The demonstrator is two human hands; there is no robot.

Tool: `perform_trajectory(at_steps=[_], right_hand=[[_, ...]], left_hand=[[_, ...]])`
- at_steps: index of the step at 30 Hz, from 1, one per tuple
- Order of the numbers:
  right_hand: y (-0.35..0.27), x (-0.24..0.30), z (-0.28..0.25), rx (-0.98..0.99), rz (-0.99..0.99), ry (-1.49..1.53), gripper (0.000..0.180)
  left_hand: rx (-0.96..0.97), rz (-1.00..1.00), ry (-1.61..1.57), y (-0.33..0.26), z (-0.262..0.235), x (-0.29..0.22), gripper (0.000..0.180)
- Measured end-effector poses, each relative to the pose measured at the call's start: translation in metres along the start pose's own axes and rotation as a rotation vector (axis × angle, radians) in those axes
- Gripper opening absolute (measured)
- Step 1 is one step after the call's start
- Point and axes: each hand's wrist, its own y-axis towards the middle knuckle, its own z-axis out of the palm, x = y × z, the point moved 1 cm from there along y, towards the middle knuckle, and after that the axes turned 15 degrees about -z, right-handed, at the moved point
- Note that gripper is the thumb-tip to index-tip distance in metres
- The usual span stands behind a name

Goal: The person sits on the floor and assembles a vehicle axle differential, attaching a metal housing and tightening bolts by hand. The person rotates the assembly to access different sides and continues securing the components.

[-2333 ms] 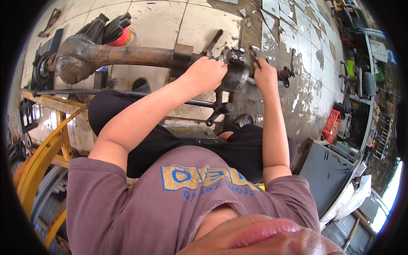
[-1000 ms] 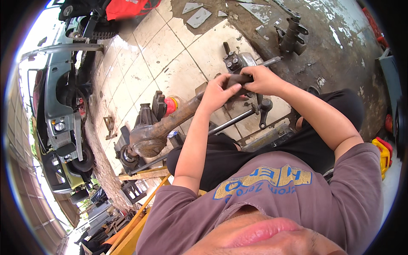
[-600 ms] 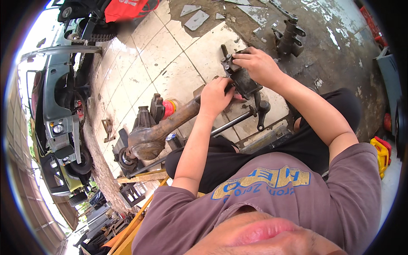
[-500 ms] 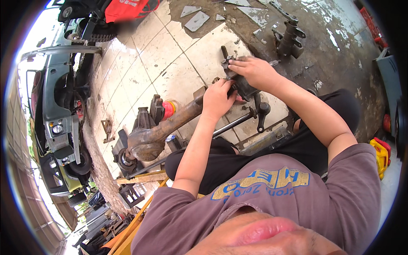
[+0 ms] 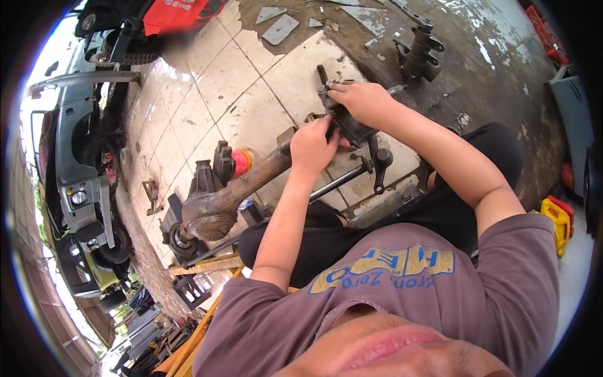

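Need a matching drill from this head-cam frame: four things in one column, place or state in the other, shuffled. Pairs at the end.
1. left hand
2. right hand
3. yellow can
4. grey vehicle

A. far left, parked beside the tiles
B. on top of the dark metal part at the end of the rusty axle housing
C. on the near side of that part
D. on the floor at the right

1-C, 2-B, 3-D, 4-A

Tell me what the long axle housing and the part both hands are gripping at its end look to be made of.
Axle housing: probably cast or forged steel, bare and rust-brown, dull and rough-looking. End part under the left hand and right hand: likely cast iron or steel, dark grey, matte, seemingly grimy; exact alloy can't be told.
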Motion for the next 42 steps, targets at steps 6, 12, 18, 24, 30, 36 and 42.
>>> perform_trajectory(at_steps=[6, 12, 18, 24, 30, 36, 42], right_hand=[[-0.005, -0.001, 0.015, -0.265, -0.051, -0.064, 0.027], [0.005, 0.007, -0.006, -0.214, -0.065, -0.109, 0.032], [0.0, 0.006, -0.005, -0.1, -0.082, -0.129, 0.041], [0.002, 0.011, -0.017, 0.004, -0.02, -0.014, 0.048], [0.003, 0.004, -0.015, 0.013, -0.062, -0.064, 0.046], [0.003, 0.008, -0.011, -0.041, -0.073, -0.029, 0.046], [0.006, 0.008, -0.014, 0.0, -0.071, -0.036, 0.045]], left_hand=[[0.004, -0.032, 0.013, -0.004, 0.003, -0.004, 0.037], [0.041, -0.049, 0.046, -0.003, -0.002, -0.005, 0.046], [0.116, -0.05, 0.101, -0.005, -0.004, -0.006, 0.053], [0.081, -0.052, 0.05, -0.009, 0.0, 0.003, 0.051], [0.12, -0.065, 0.103, -0.013, -0.001, -0.003, 0.056], [0.14, -0.063, 0.15, -0.017, 0.005, -0.002, 0.062], [0.153, -0.062, 0.181, -0.017, 0.008, -0.001, 0.064]])
